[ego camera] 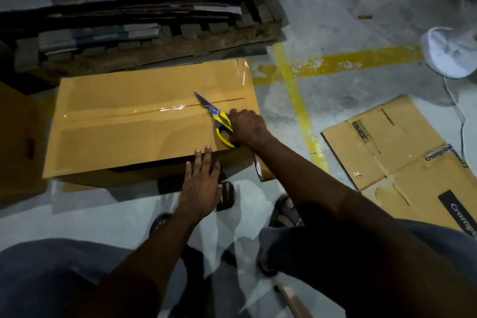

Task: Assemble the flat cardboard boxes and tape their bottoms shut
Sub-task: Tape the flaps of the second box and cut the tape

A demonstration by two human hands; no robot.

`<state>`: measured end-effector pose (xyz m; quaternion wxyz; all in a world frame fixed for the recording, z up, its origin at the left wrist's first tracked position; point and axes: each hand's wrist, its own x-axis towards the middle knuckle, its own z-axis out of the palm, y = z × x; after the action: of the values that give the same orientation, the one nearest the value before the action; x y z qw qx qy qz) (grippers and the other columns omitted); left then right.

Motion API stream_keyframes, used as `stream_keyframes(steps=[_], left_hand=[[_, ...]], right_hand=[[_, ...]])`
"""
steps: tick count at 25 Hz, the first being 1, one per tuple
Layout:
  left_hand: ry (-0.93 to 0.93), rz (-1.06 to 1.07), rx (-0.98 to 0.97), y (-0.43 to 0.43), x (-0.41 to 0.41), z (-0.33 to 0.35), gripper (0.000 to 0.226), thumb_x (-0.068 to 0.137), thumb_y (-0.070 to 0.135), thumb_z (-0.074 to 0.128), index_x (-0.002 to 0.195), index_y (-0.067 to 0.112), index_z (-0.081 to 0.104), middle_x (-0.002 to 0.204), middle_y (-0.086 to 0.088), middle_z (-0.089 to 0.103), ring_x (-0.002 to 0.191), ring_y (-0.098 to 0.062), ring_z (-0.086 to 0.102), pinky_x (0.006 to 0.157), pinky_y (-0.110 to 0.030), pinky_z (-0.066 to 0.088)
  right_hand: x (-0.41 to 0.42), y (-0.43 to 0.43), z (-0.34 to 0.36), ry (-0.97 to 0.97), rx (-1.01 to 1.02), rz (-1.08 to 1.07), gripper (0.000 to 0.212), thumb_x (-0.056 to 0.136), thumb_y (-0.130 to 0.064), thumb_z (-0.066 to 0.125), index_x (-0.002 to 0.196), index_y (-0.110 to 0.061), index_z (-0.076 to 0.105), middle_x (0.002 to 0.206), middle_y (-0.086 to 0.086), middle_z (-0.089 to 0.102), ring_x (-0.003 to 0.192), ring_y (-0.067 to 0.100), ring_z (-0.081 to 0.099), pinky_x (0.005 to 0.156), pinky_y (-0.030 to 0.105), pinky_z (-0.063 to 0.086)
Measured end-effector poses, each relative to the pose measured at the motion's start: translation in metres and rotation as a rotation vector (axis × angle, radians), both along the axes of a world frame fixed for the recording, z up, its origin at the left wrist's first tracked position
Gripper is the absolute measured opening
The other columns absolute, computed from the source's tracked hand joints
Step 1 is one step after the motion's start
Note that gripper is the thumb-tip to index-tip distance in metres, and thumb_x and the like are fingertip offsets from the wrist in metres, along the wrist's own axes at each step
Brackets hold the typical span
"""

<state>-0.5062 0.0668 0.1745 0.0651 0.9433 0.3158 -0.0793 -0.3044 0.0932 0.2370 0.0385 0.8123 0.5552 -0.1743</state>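
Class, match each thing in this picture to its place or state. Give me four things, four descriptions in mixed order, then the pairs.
1 scissors
2 left hand
3 flattened carton
4 fan base

A flat on the floor, print showing
B gripped by the right hand
C fingers straight on the box edge
D white, far right

Pairs: 1-B; 2-C; 3-A; 4-D

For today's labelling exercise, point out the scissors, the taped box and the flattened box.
scissors (214, 111): head view, at the pivot.
taped box (129, 131): head view, top face.
flattened box (387, 147): head view, upper panel.
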Motion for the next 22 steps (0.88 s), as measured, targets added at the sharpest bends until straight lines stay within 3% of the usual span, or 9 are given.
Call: stream_keyframes(steps=[2, 6, 8, 11, 14, 16, 19, 22], left_hand=[[-0.063, -0.030, -0.069, -0.012, 0.024, -0.001, 0.064, 0.078, 0.032, 0.054, 0.137, 0.008, 0.050, 0.159, -0.017, 0.013, 0.147, -0.035, 0.013, 0.113, -0.055, 0.023], [-0.275, 0.206, -0.407, -0.047, 0.062, -0.001, 0.070, 0.086, 0.034, 0.045, 0.151, 0.015, 0.026, 0.162, -0.007, 0.002, 0.148, -0.019, -0.005, 0.118, -0.046, 0.009], [-0.387, 0.317, -0.576, -0.074, 0.077, -0.005, 0.069, 0.091, 0.039, 0.050, 0.151, 0.015, 0.026, 0.158, -0.004, 0.024, 0.146, -0.016, 0.017, 0.118, -0.041, 0.021], [-0.615, 0.694, -0.874, -0.091, 0.101, -0.003, 0.058, 0.085, 0.033, 0.071, 0.137, 0.019, 0.049, 0.128, 0.005, 0.061, 0.121, -0.013, 0.055, 0.099, -0.031, 0.046], [-0.650, 0.784, -0.848, -0.081, 0.115, -0.007, 0.018, 0.084, 0.019, 0.073, 0.097, 0.023, 0.061, 0.096, 0.005, 0.067, 0.096, -0.016, 0.064, 0.083, -0.030, 0.051], [-0.617, 0.818, -0.830, -0.081, 0.116, -0.007, 0.019, 0.088, 0.015, 0.068, 0.078, 0.024, 0.054, 0.085, 0.000, 0.063, 0.086, -0.018, 0.060, 0.074, -0.029, 0.046], [-0.518, 0.901, -0.893, -0.089, 0.111, -0.011, 0.015, 0.094, 0.019, 0.058, 0.079, 0.016, 0.054, 0.084, -0.008, 0.059, 0.083, -0.021, 0.056, 0.072, -0.028, 0.042], [-0.554, 1.033, -0.964, -0.089, 0.110, -0.011, 0.006, 0.092, 0.020, 0.060, 0.092, 0.014, 0.057, 0.094, -0.011, 0.063, 0.093, -0.027, 0.060, 0.084, -0.036, 0.050]], right_hand=[[0.026, -0.007, -0.003, -0.019, 0.025, 0.052, 0.045, 0.084, -0.032, 0.067, 0.120, -0.009, 0.056, 0.118, 0.016, 0.063, 0.113, 0.037, 0.056, 0.087, 0.038, 0.047], [0.079, -0.033, -0.018, 0.023, 0.171, 0.012, 0.042, 0.081, -0.038, 0.067, 0.114, -0.014, 0.061, 0.105, 0.014, 0.065, 0.110, 0.038, 0.048, 0.078, 0.041, 0.044], [0.088, -0.039, -0.025, 0.074, 0.252, -0.052, 0.046, 0.080, -0.041, 0.069, 0.118, -0.016, 0.061, 0.100, 0.017, 0.063, 0.106, 0.040, 0.050, 0.078, 0.042, 0.044], [0.084, -0.037, -0.030, 0.078, 0.369, -0.079, 0.048, 0.081, -0.051, 0.069, 0.115, -0.019, 0.062, 0.097, 0.013, 0.065, 0.105, 0.039, 0.051, 0.079, 0.042, 0.041], [0.070, -0.036, -0.038, 0.005, 0.391, 0.041, 0.044, 0.076, -0.047, 0.072, 0.113, -0.024, 0.062, 0.096, 0.009, 0.066, 0.106, 0.036, 0.049, 0.077, 0.039, 0.035], [0.061, -0.038, -0.042, -0.037, 0.399, 0.067, 0.042, 0.071, -0.042, 0.074, 0.108, -0.026, 0.063, 0.091, 0.005, 0.067, 0.102, 0.034, 0.048, 0.075, 0.038, 0.031], [0.056, -0.032, -0.038, -0.060, 0.397, 0.037, 0.041, 0.068, -0.040, 0.076, 0.104, -0.024, 0.065, 0.087, 0.004, 0.067, 0.102, 0.033, 0.049, 0.075, 0.038, 0.030], [0.055, -0.028, -0.034, -0.069, 0.324, 0.048, 0.045, 0.073, -0.044, 0.073, 0.112, -0.024, 0.063, 0.094, 0.006, 0.067, 0.109, 0.034, 0.048, 0.080, 0.039, 0.033]])
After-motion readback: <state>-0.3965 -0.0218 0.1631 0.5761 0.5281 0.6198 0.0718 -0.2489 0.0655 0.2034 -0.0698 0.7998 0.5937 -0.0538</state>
